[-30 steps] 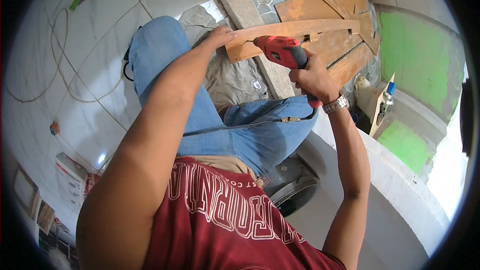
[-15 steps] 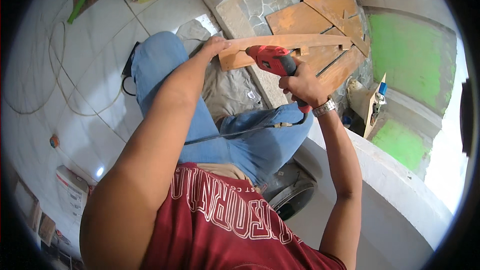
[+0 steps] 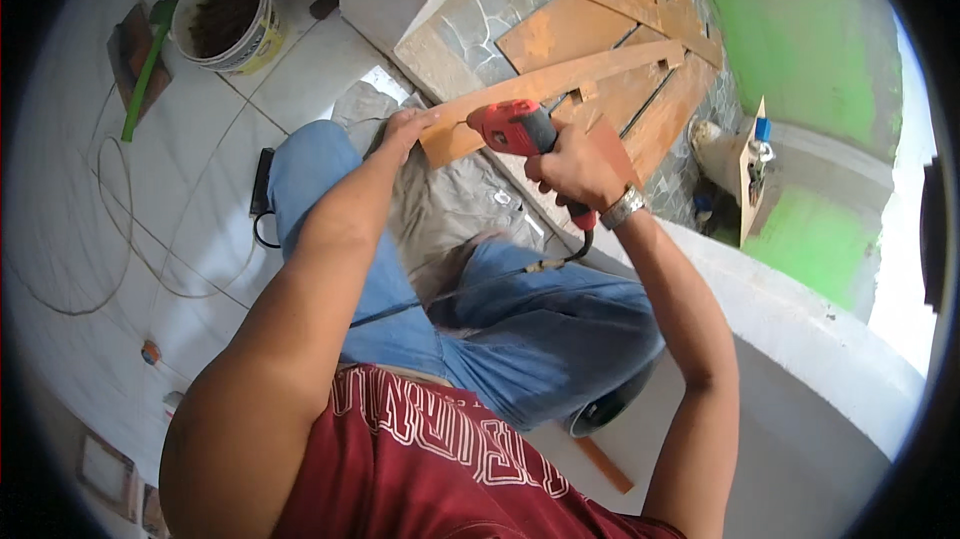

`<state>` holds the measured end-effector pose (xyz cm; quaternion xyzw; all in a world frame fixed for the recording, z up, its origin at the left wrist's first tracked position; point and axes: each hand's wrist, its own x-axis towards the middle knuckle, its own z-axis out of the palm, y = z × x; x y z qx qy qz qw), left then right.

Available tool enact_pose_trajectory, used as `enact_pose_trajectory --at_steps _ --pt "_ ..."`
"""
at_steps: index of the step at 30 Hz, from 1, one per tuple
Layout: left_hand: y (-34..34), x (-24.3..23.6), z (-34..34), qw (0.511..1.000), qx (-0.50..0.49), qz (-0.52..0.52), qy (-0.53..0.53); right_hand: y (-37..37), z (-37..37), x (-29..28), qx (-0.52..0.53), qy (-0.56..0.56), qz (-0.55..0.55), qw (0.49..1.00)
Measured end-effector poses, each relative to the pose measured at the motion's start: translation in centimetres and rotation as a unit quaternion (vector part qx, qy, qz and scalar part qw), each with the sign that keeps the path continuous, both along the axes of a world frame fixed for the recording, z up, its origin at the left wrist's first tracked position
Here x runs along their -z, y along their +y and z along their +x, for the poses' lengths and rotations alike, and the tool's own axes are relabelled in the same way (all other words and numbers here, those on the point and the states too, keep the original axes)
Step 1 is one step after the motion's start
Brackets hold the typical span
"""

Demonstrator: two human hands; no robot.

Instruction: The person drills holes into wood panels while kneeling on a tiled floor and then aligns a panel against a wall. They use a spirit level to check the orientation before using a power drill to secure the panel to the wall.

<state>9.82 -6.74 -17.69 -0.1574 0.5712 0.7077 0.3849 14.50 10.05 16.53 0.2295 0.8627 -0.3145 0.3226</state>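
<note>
My right hand [image 3: 578,171] is wrapped round the handle of a red and black corded power drill [image 3: 515,126]. The drill points left, its bit at the near end of a long, slightly curved wooden board [image 3: 540,85]. My left hand [image 3: 408,131] grips that same end of the board, thumb side toward the bit; some of its fingers are hidden. Notches show along the board's lower edge. Whether the bit has entered the wood I cannot tell. The drill's black cord [image 3: 450,296] runs back across my jeans.
Brown wooden panels [image 3: 560,31] lie on stone paving beyond a low wall [image 3: 800,364]. A grey cloth [image 3: 440,209] is under the board's end. At the far left stand a bucket [image 3: 262,37] of dark material and a green-handled tool [image 3: 146,79]. A thin cable [image 3: 125,269] loops over the tiles.
The view has shifted, bringing the bucket further into sight. Both hands, the drill and the board keep about the same places relative to each other. My right leg has shifted outward.
</note>
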Motion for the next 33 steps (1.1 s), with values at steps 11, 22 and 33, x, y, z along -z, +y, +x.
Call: enact_pose_trajectory --at_steps 11,22,33 --pt "2.2 -3.0 1.7 0.989 -0.066 -0.042 -0.122 0.9 -0.4 -0.8 0.008 -0.03 -0.018 0.999" --pt "2.9 -1.8 -1.1 0.993 -0.003 0.076 -0.091 3.8 -1.1 -0.1 0.055 0.007 0.003 0.998" --pt "4.0 -2.4 -1.7 0.994 0.023 -0.037 -0.104 3.2 -2.1 0.0 0.017 0.001 0.022 1.0"
